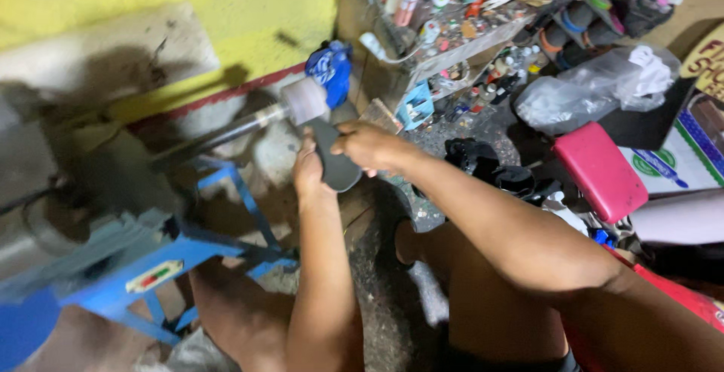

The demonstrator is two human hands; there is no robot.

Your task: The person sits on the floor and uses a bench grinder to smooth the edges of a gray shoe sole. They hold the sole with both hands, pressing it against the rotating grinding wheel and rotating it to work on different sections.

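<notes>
- Both my forearms reach out over my bare knees.
- My left hand [308, 170] and right hand [367, 146] pinch a dark sole [332, 157] between them.
- Its top edge touches the grinding drum [303, 100], above the blue stand [151, 262].

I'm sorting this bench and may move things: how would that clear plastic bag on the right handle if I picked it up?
The clear plastic bag looks crumpled and puffed, so probably floppy and light. Its glossy film may be slippery, and it would likely sag.

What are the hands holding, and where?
A dark grey shoe sole: left hand on its left edge, right hand on its upper right edge.
</notes>
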